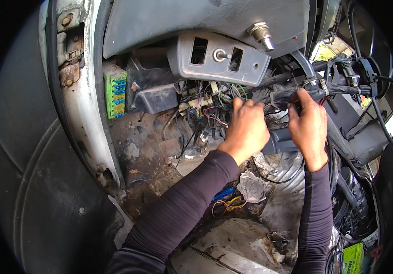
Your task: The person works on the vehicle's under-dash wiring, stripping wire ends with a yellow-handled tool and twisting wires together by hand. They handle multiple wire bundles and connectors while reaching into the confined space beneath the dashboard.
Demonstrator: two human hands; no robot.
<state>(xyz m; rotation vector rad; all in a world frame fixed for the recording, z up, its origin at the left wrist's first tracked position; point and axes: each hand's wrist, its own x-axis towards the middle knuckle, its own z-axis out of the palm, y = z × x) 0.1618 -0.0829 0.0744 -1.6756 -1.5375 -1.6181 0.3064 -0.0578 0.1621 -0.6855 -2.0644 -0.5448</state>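
Note:
A tangle of wires and connectors (205, 102) hangs beneath the dash of a vehicle. My left hand (247, 130) is closed at the right side of this tangle, its fingers curled under the switch panel. My right hand (310, 130) is also closed, thumb and finger pinched together next to a black taped wiring harness (342, 90). What either hand grips is hidden behind the fingers or too small to make out. A green wire (243, 91) shows just above my left fingertips. Between and below the hands lies a dark grey cylindrical part (281, 140).
Above the hands sits a grey switch panel (226, 75) with a toggle switch. A green fuse block (115, 95) is at the left, near the white door pillar (77, 91). Below are crumpled clear plastic (253, 186), a yellow wire (235, 204) and a blue item (223, 194).

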